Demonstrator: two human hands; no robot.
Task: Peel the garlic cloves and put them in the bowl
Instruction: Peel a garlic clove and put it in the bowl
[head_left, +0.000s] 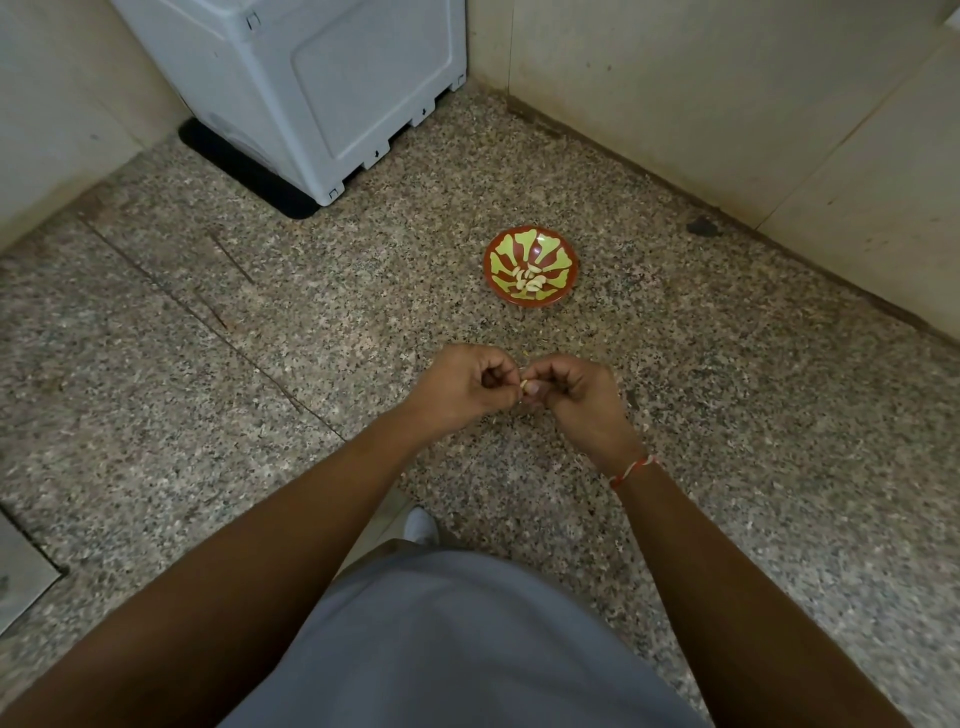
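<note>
Covering the room: speckled stone floor (260, 364), walls meeting at far corner, grey appliance (311, 88) back left. Left hand (457, 387) & right hand (576, 400) touch, fingers curled, pinching garlic clove (524, 385) betw. them. Bowl (531, 265) w/ peeled cloves (527, 279) just beyond, open floor around it.

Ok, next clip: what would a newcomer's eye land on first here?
Likely the red and green patterned bowl on the speckled floor, with a small pile of peeled cloves in its middle. Nearer the camera, the left hand and right hand meet, pinching one garlic clove between their fingertips.
</note>
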